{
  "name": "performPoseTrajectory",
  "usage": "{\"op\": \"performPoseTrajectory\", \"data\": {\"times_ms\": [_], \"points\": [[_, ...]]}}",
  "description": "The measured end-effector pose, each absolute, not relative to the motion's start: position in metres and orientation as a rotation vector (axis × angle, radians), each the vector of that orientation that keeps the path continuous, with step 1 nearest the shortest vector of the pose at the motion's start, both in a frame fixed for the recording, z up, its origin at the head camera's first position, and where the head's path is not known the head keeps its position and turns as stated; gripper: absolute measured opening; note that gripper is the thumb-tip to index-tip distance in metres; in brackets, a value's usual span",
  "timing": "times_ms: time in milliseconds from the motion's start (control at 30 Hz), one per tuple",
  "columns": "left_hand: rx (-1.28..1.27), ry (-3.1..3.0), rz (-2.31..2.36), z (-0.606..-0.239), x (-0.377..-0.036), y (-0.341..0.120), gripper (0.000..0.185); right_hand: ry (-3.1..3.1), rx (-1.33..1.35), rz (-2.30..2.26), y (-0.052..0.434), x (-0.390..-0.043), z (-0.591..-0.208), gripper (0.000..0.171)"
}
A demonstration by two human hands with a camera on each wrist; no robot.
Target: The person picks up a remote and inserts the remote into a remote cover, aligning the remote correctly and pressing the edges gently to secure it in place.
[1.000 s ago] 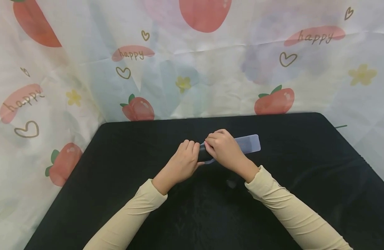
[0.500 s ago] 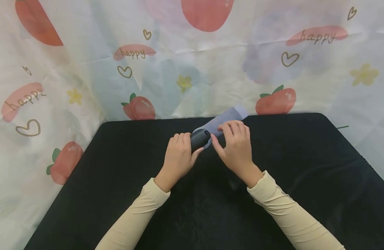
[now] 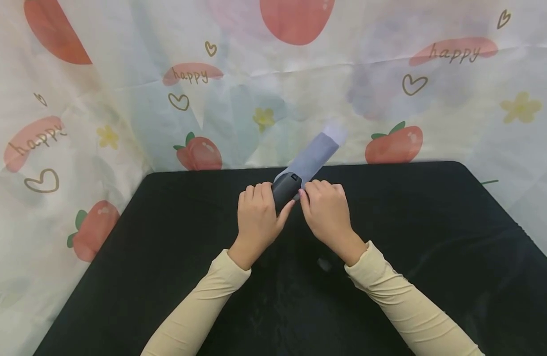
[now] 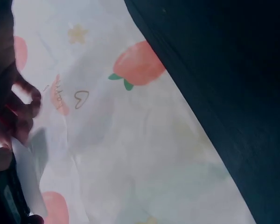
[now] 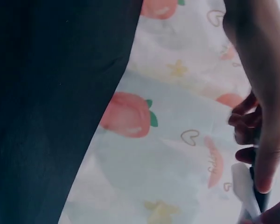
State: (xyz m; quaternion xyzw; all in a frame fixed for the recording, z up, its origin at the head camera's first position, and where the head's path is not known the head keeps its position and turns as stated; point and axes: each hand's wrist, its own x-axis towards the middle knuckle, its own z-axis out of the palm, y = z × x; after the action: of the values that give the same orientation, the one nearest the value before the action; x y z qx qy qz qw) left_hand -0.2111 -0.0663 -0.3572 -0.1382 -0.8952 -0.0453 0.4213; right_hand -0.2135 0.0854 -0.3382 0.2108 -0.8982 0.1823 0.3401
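Sleeves [image 3: 198,302]: cream, both cuffs behind the wrists, arms angling in from the lower corners.
Pale spot [image 3: 324,265]: small, blurry, on the counter [image 3: 158,232] near the right cuff; can't tell what it is.
Left hand [image 3: 257,215]: fingers wrapped over the dark case [image 3: 286,190], thumb along its near side.
Right hand [image 3: 328,210]: just beside the left, fingers curled in on the right edge of the lavender strip [image 3: 311,155], thumb tip at the case's corner; exact contact partly hidden.
Case: between the hands, over the counter, tilted up and right, small notch at its top end.
Strip: right behind the case, runs up and right past both hands; far end paler, see-through, seen against the backdrop [image 3: 238,39].
Counter: black cover, rounded far corners.
Backdrop: pale cloth beyond the counter, red fruit, yellow flowers, hearts, "happy" lettering.
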Motion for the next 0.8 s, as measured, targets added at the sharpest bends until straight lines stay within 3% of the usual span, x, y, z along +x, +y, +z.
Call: {"op": "performPoseTrajectory", "data": {"times_ms": [600,800], "points": [[-0.282,-2.270,-0.155,-0.364,-0.207,-0.064,0.043,-2.161,0.828,0.457,0.072,-0.216,-0.354,0.027],[-0.377,-2.282,-0.167,-0.370,-0.211,-0.070,0.042,-2.228,0.844,0.476,0.074,-0.212,-0.360,0.028]]}}
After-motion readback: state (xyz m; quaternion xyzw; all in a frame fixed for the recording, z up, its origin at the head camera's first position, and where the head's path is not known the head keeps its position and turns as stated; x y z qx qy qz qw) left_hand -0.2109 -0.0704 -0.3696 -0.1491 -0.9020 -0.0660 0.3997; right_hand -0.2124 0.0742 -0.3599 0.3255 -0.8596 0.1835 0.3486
